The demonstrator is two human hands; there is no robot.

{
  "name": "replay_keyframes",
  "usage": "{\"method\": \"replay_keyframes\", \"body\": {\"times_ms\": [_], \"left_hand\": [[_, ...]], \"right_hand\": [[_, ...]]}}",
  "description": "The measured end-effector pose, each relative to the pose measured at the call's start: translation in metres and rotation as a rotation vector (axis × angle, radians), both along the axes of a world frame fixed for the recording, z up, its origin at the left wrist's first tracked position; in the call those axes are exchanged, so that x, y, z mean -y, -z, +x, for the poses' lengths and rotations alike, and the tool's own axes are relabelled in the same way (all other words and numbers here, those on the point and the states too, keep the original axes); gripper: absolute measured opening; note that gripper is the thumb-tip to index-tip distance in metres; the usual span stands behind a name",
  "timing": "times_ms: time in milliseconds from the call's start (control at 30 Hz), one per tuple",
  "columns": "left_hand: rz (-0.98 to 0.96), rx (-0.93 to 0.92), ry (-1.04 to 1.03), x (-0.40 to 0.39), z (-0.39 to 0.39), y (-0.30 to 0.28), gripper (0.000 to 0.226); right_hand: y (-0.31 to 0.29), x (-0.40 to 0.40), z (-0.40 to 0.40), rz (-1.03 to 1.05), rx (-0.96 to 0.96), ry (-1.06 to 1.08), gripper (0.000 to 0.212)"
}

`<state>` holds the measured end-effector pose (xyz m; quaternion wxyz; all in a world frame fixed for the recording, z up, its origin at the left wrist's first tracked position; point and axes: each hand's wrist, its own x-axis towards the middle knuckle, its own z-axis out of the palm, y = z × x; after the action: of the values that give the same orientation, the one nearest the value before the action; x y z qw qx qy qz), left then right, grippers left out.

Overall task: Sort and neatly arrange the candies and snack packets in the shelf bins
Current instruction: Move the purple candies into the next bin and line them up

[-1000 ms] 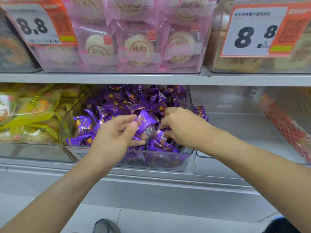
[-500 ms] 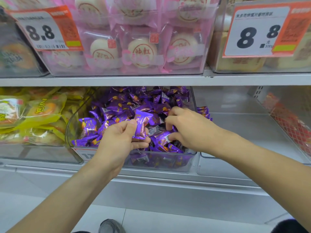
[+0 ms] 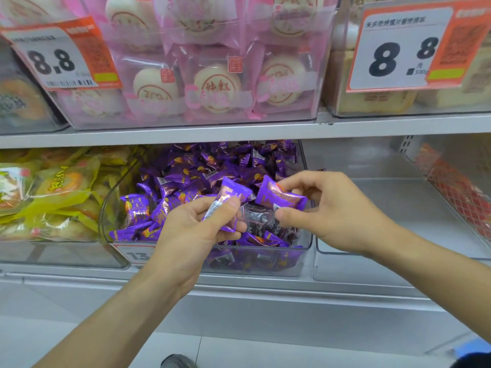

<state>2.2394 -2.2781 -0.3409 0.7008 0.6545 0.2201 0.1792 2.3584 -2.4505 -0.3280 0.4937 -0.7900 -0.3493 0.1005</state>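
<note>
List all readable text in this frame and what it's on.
"8.8": left price tag, upper shelf.
"8.8": right price tag, with "500g" under it; the header line is too blurred to read.
"13": label on the front of the purple candy bin, the rest hidden by the left hand.
Red stamps on the pink bun packets, print on the purple candies and yellow packets: too blurred to read.

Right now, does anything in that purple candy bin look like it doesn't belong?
Yes. A dark, partly clear-wrapped candy lies among the purple candies near the clear bin's front, between both hands. Its colour does not match the rest.
</note>
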Motion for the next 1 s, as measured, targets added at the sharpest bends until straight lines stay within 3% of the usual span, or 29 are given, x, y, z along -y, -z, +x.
{"method": "replay_keyframes", "body": {"times_ms": [200,500,667,767,900,1000], "left_hand": [[0.011,-0.005,0.075,0.010,0.005,0.003,0.038],[-0.172,0.094,0.176,0.033,0.016,-0.003,0.045],[0.043,0.051,0.147,0.035,0.022,0.001,0.015],[0.093,0.029,0.221,0.039,0.020,0.001,0.019],[-0.173,0.067,0.211,0.049,0.021,-0.006,0.035],[-0.250,0.088,0.155,0.048,0.023,-0.004,0.046]], "right_hand": [[-0.004,0.013,-0.005,0.218,-0.388,-0.067,0.025],[-0.006,0.025,-0.004,0.341,-0.493,0.103,0.028],[-0.006,0.030,-0.005,0.398,-0.521,0.145,0.020],[-0.005,0.033,-0.007,0.418,-0.496,0.104,0.026],[-0.002,0.034,-0.006,0.374,-0.495,0.088,0.034],[-0.007,0.033,-0.007,0.483,-0.773,0.038,0.023]]}}
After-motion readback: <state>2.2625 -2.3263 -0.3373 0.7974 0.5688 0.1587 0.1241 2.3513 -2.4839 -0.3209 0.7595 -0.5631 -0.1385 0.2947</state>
